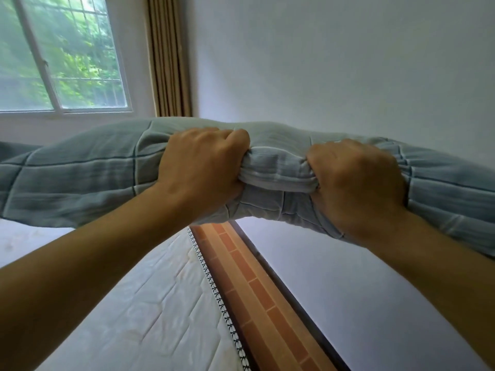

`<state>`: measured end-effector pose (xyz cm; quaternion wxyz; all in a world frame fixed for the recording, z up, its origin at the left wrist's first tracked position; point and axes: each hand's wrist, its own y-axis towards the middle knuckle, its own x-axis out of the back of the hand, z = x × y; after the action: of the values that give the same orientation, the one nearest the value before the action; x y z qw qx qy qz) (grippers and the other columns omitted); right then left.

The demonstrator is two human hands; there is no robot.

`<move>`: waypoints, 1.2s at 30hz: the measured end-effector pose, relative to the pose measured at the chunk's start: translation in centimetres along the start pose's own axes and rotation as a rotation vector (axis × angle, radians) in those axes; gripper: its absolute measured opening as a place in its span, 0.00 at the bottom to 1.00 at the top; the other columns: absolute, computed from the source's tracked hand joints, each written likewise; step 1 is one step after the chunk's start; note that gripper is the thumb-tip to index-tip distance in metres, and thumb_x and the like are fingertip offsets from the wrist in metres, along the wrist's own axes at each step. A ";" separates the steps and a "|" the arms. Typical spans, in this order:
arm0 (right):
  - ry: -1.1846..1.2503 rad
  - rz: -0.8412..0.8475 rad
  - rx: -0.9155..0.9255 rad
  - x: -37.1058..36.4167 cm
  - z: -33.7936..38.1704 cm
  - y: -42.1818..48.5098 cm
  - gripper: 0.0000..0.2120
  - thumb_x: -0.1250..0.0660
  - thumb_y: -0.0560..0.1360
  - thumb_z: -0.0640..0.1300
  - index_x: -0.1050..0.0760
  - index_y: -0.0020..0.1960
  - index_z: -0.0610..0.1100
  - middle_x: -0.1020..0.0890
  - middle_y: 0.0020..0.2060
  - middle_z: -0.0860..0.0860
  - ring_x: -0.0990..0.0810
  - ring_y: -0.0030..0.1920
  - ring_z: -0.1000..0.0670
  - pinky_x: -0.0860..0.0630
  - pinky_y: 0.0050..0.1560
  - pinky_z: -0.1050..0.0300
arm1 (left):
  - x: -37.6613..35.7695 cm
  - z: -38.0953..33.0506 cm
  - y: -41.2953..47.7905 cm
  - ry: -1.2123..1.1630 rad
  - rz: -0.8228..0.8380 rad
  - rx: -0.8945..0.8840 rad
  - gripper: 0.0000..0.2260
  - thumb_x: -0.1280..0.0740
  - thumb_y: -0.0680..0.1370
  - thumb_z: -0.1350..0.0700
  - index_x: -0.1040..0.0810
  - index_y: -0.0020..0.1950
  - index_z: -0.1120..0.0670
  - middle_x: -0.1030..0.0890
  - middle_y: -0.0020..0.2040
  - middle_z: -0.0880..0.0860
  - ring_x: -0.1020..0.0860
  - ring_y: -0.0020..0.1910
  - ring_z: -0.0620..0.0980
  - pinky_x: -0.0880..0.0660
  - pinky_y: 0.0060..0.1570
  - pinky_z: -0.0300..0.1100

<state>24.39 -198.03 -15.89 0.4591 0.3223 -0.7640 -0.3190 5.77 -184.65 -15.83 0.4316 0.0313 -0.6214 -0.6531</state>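
Both hands close tightly on a bunched fold of a blue-grey checked quilt (278,167). The left hand (203,167) has its fingers curled over the top of the fabric and tucked in, with the knuckles facing up and the thumb hidden under the cloth. The right hand (356,183) clamps the same fold in the same way, its fingers buried in the gathered material. The two fists sit near each other, and a short, tightly creased stretch of quilt is pulled taut between them.

The person holds the quilt up in the air in front of them, clear of the bed. From the fists it spreads out to both sides: a wide padded part runs off to the left edge of the view, and another part hangs past the right wrist towards the right edge. Both bare forearms reach up to it from the bottom corners.

Below the quilt lies a white stitched mattress (150,303) with patterned edge piping. Just beside it runs an orange brick-patterned strip (257,290), and then a plain pale wall (348,76). A window (67,62) showing green leaves and a beige curtain (168,62) stand at the upper left
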 end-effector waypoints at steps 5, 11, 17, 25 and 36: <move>0.039 -0.044 0.041 -4.7 -1.6 1.9 0.06 0.27 0.68 0.34 0.24 0.40 0.39 0.21 0.31 0.39 0.23 0.30 0.38 0.40 0.34 0.54 | -3.2 1.1 1.3 0.094 0.009 0.013 0.14 0.24 0.65 0.51 0.26 0.38 0.56 0.22 0.29 0.55 0.26 0.25 0.58 0.44 0.33 0.42; 0.106 -0.072 0.081 -8.7 -4.7 4.4 0.08 0.26 0.71 0.34 0.25 0.40 0.40 0.21 0.31 0.39 0.23 0.30 0.38 0.30 0.30 0.51 | -5.8 1.5 4.2 0.154 0.029 0.042 0.15 0.22 0.63 0.51 0.25 0.38 0.56 0.22 0.29 0.56 0.24 0.24 0.58 0.43 0.34 0.41; 0.146 -0.124 0.120 -13.3 -9.0 5.7 0.08 0.26 0.71 0.36 0.25 0.40 0.40 0.21 0.31 0.40 0.23 0.30 0.38 0.29 0.29 0.50 | -9.4 0.3 7.0 0.211 0.037 0.099 0.15 0.21 0.66 0.52 0.25 0.39 0.56 0.21 0.30 0.57 0.24 0.26 0.58 0.40 0.34 0.43; 0.264 -0.171 0.222 -18.3 -15.4 5.5 0.05 0.30 0.75 0.38 0.25 0.41 0.41 0.21 0.32 0.40 0.23 0.31 0.39 0.37 0.33 0.53 | -13.5 -3.9 9.7 0.345 0.076 0.177 0.15 0.21 0.67 0.51 0.24 0.40 0.57 0.20 0.31 0.57 0.24 0.26 0.59 0.40 0.34 0.42; 0.451 -0.239 0.297 -26.7 -17.6 8.1 0.09 0.31 0.78 0.43 0.24 0.42 0.40 0.19 0.32 0.40 0.23 0.30 0.42 0.38 0.37 0.55 | -18.9 -3.0 11.7 0.460 0.130 0.233 0.15 0.20 0.68 0.52 0.24 0.39 0.57 0.20 0.30 0.58 0.24 0.25 0.58 0.38 0.32 0.43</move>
<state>48.67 -175.67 -16.19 0.5245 0.5362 -0.6376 -0.1758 25.44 -173.91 -16.00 0.5959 0.1883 -0.5789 -0.5238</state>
